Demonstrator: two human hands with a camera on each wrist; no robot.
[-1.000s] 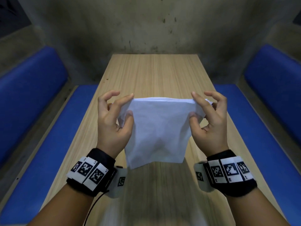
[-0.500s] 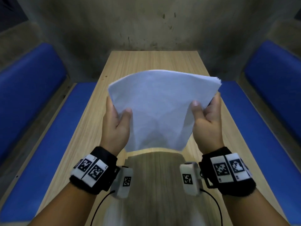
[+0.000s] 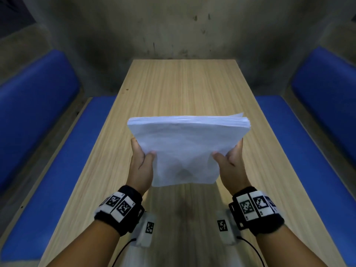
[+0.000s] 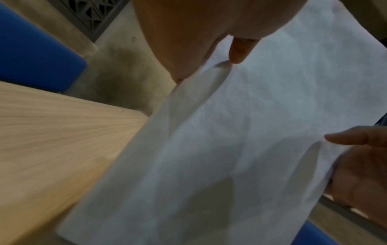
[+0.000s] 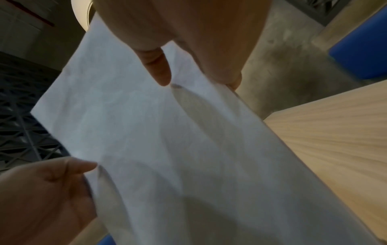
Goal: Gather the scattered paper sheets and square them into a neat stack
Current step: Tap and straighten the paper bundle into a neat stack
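A stack of white paper sheets is held above the wooden table, tilted with its far edge raised and its sheet edges nearly flush. My left hand grips the stack's left side, thumb on top and fingers hidden underneath. My right hand grips the right side the same way. In the left wrist view the paper stack fills the frame under my left thumb, with the right hand across it. In the right wrist view the paper stack lies under my right thumb, the left hand below.
Blue padded benches run along both long sides of the table. A stained concrete wall stands behind the table's far end. No loose sheets show on the tabletop.
Both hands moved from pinching the stack's top corners to holding its sides, and the stack tipped from hanging upright toward lying flat, moving forward over the table.
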